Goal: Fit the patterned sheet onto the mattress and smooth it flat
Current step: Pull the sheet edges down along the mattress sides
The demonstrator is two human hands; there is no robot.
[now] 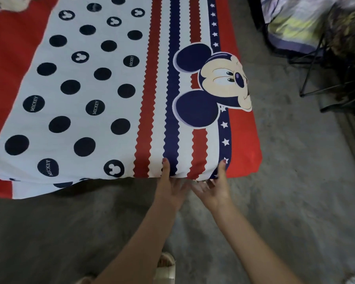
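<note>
The patterned sheet [115, 95] covers the mattress: red borders, a white band with dark dots, scalloped red and blue stripes, a cartoon mouse head near the right side. It lies flat on top. At the near left its edge [39, 187] hangs loose over the mattress side. My left hand [169, 187] and my right hand [215, 189] hold the near edge side by side. Each thumb lies on top of the sheet and the spread fingers reach below the edge. The mattress itself is hidden under the sheet.
Grey concrete floor [285, 181] surrounds the mattress on the near and right sides. A folding metal frame [324, 78] with piled bedding [299, 23] stands at the far right. My sandalled foot [166, 267] is on the floor below my arms.
</note>
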